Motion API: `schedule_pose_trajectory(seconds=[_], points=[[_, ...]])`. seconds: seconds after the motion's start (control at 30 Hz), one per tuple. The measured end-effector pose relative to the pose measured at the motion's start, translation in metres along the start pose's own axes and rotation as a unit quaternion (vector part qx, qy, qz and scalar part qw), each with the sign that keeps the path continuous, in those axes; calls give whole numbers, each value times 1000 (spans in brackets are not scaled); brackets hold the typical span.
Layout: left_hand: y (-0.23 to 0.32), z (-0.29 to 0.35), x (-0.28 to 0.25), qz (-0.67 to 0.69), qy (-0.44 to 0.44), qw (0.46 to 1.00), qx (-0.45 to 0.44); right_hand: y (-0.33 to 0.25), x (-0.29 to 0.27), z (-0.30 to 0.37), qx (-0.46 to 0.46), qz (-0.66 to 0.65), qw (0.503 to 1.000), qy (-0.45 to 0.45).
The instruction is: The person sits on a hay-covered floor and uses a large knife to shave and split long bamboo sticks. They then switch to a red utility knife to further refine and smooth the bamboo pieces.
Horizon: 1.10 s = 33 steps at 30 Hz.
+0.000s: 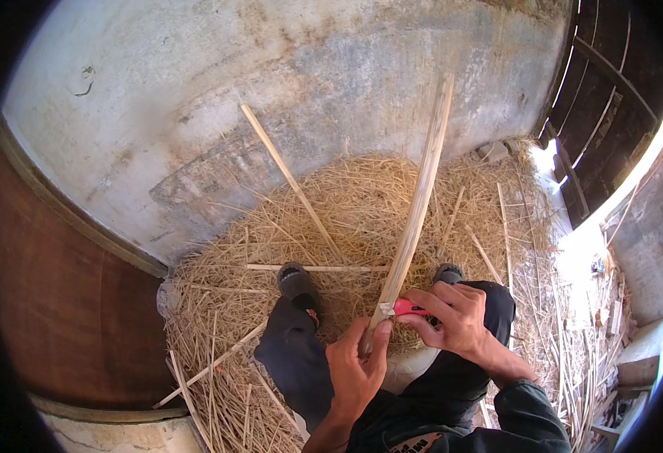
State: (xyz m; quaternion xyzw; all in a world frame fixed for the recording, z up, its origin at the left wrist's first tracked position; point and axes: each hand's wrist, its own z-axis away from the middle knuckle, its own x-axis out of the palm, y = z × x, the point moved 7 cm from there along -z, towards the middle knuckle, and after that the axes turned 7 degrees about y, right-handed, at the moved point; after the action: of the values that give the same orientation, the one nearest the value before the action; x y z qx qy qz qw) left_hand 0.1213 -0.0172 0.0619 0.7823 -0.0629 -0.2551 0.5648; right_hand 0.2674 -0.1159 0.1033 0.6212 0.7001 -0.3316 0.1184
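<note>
1. The long wooden strip point(416, 215) is between the person's knees, its near end low and close to the body, its far end pointing up and away toward the wall point(361, 90). That slant seems to leave its length free of the legs and bring the near end within reach of both hands.

2. The left hand point(355, 370) is clamped on the strip's near end, thumb on one side and fingers on the other. Gripping just below the blade probably keeps this part from twisting or slipping.

3. The right hand point(456, 317) is closed around a red knife point(408, 306), its handle crossing toward the strip. The pale blade meets the strip just above the left thumb; holding the knife so short likely gives fine control.

4. The two shoes point(299, 285) stand apart, one either side of the strip, which judging by the pose steadies the person and leaves room between the legs.

5. A thinner strip point(290, 174) slants up in front of the wall; whether it touches the wall I cannot tell. Loose shavings point(346, 189) cover the floor around the feet, where they would be out of the hands' way.
</note>
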Motion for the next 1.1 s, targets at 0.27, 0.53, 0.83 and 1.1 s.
schedule_pose_trajectory(seconds=[0.27, 0.53, 0.83, 1.1], points=[[-4, 4, -1, -8, -21, 999, -28, 15, -1, -3, 18, 24, 999, 15], [-12, 10, -3, -12, -28, 999, -31, 34, -3, -10, 69, 41, 996, 32], [-59, 59, -15, 15, -58, 988, -141, 147, -47, -39, 277, 69, 950, 124], [-73, 35, -4, 104, -83, 973, -188, 98, -8, 3, 243, 114, 941, -205]])
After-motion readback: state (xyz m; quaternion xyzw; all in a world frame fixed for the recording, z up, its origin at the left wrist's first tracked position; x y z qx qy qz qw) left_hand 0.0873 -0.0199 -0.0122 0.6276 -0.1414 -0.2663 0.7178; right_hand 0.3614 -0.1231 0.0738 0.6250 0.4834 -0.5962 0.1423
